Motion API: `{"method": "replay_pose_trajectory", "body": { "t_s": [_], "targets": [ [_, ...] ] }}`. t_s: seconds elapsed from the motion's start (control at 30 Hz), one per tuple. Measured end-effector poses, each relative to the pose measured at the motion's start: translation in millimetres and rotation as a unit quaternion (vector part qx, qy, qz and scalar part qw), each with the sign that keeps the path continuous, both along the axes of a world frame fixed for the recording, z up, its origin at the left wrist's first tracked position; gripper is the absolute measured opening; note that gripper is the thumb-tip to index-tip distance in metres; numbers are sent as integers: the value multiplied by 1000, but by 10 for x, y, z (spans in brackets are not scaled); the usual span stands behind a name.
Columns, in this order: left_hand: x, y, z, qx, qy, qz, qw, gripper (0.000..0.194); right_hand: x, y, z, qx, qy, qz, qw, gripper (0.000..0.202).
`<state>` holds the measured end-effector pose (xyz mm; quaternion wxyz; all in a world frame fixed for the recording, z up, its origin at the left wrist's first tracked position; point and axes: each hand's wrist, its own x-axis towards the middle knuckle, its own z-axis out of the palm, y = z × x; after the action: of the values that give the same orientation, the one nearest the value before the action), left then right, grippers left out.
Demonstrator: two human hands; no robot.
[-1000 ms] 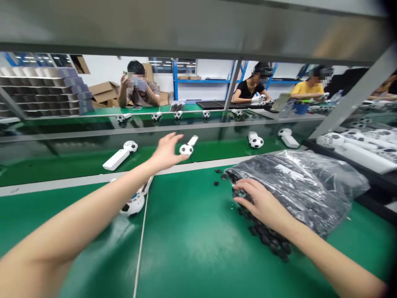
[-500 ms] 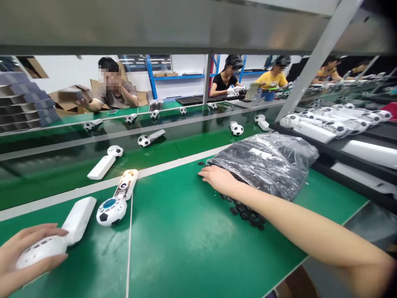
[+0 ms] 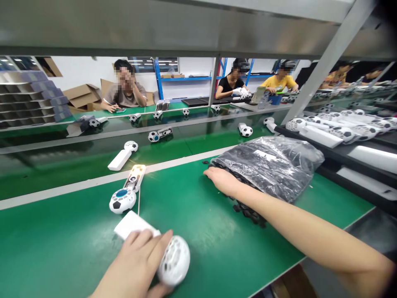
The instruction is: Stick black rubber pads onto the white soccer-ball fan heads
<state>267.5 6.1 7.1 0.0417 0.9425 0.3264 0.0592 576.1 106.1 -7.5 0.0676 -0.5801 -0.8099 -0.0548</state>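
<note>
My left hand (image 3: 136,260) is wrapped round a white handheld fan (image 3: 176,263) with a round slotted head, low over the green table at bottom centre. Its white handle points up and left. My right hand (image 3: 223,181) rests at the mouth of a clear plastic bag (image 3: 279,165), on small black pieces (image 3: 248,213) that spill from it. The fingers there are pressed together; whether a piece is between them is hidden. Just beyond the held fan lies an opened football-patterned fan (image 3: 122,200), its teal disc and the inside of its handle showing.
A green conveyor belt (image 3: 192,142) beyond the table carries several football fans. To the right, black trays (image 3: 335,151) hold more white fans. A slanted metal post (image 3: 325,62) rises behind the bag. Co-workers (image 3: 127,91) sit across the line beside stacked cartons (image 3: 31,97).
My left hand has carried the white fan from the far left to bottom centre. My right hand stays by the bag. Fans on the belt have shifted. A co-worker's box now lies on the belt.
</note>
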Motion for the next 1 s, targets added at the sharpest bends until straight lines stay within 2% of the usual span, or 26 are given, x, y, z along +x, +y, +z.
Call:
{"method": "replay_pose_trajectory", "body": {
  "t_s": [0.07, 0.13, 0.23, 0.3, 0.4, 0.53, 0.6, 0.7, 0.77, 0.87, 1.0],
  "targets": [
    [370, 165, 193, -12, -5, 10, 1000, 56, 67, -106, 52, -5, 52, -13, 999, 17],
    [696, 391, 290, -61, -14, 23, 998, 54, 126, -239, 125, -7, 150, -37, 988, 11],
    [1050, 712, 288, -119, -28, 77, 989, 50, 170, -461, 246, 5, 304, -43, 952, 7],
    [1181, 829, 257, -150, -31, 90, 984, 52, 165, -600, 304, 5, 354, -31, 935, 8],
    [1229, 812, 216, -150, -10, 38, 988, 55, 136, -758, 326, -16, 388, -41, 921, 9],
    [1175, 681, 117, -55, 17, -7, 998, 56, 102, -848, 301, -27, 409, -44, 911, 8],
    [1167, 674, 51, 1, 26, -5, 1000, 52, 66, -862, 303, -31, 428, -39, 902, 8],
    [1172, 689, -23, 49, 19, 42, 998, 58, -34, -881, 328, -37, 447, -8, 894, 6],
    [1168, 666, -48, 54, 7, 49, 997, 67, -108, -893, 344, -31, 444, 23, 895, 5],
    [1149, 620, -57, 59, 11, 5, 998, 65, -172, -906, 353, -10, 439, 42, 897, 4],
    [1146, 688, -27, -1, -5, -13, 1000, 65, -180, -933, 331, -4, 432, 35, 901, 4]
  ]
}}
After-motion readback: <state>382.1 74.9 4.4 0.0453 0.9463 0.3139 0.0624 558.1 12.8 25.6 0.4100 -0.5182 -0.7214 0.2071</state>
